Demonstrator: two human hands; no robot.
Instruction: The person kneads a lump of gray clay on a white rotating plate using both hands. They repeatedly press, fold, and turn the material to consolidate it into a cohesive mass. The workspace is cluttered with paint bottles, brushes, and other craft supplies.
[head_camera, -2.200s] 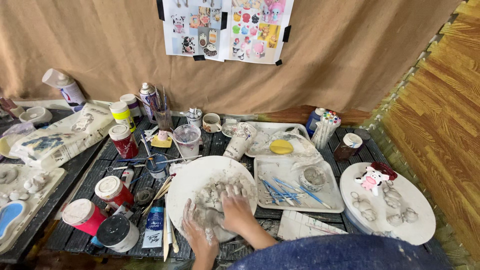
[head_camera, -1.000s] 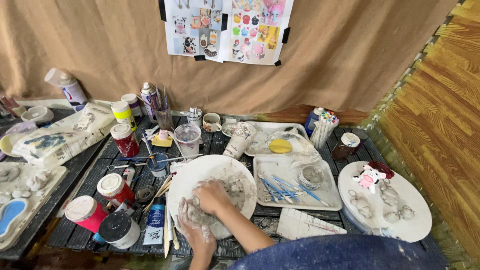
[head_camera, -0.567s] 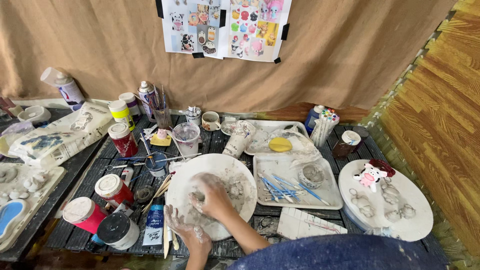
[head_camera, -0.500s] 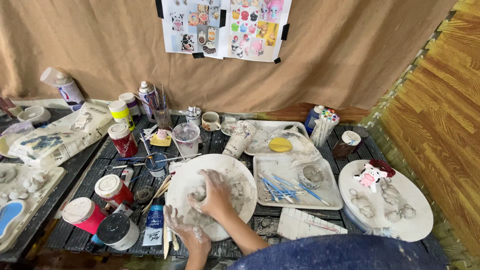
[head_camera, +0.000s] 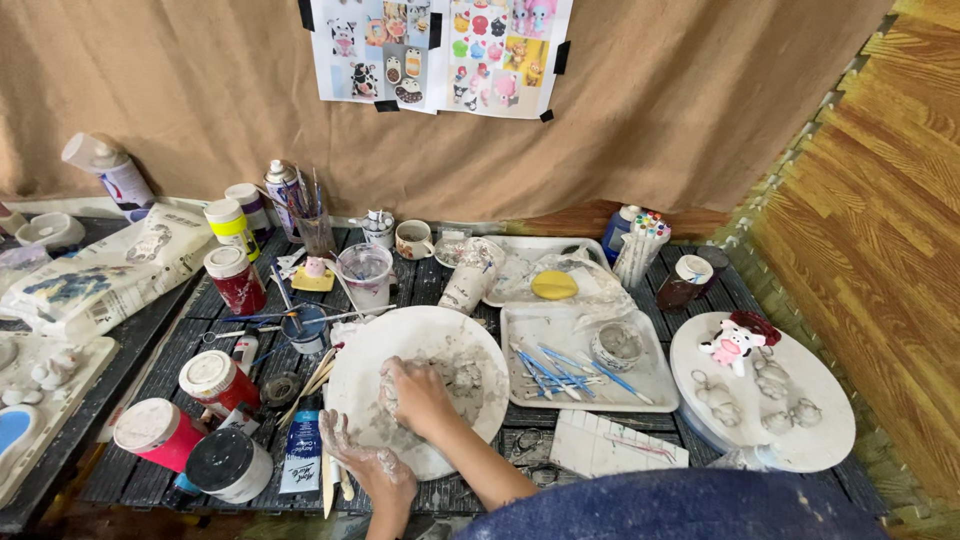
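Observation:
A round white plate (head_camera: 420, 335) smeared with grey clay lies on the dark slatted table in front of me. My right hand (head_camera: 415, 393), coated in clay, presses down on a lump of grey clay (head_camera: 462, 378) in the plate's middle, fingers curled over it. My left hand (head_camera: 362, 463), also clay-covered, rests at the plate's near left rim with its fingers spread and nothing in it.
Red paint jars (head_camera: 213, 377) and a black-lidded jar (head_camera: 228, 461) stand left of the plate. A white tray (head_camera: 640, 385) with blue tools lies to the right, then a round board (head_camera: 820, 410) with small clay figures. Cups, brushes and bottles crowd the back.
My right hand has shifted from the plate's near right edge to its middle and now pushes on the clay. My left hand has slid slightly left along the near rim.

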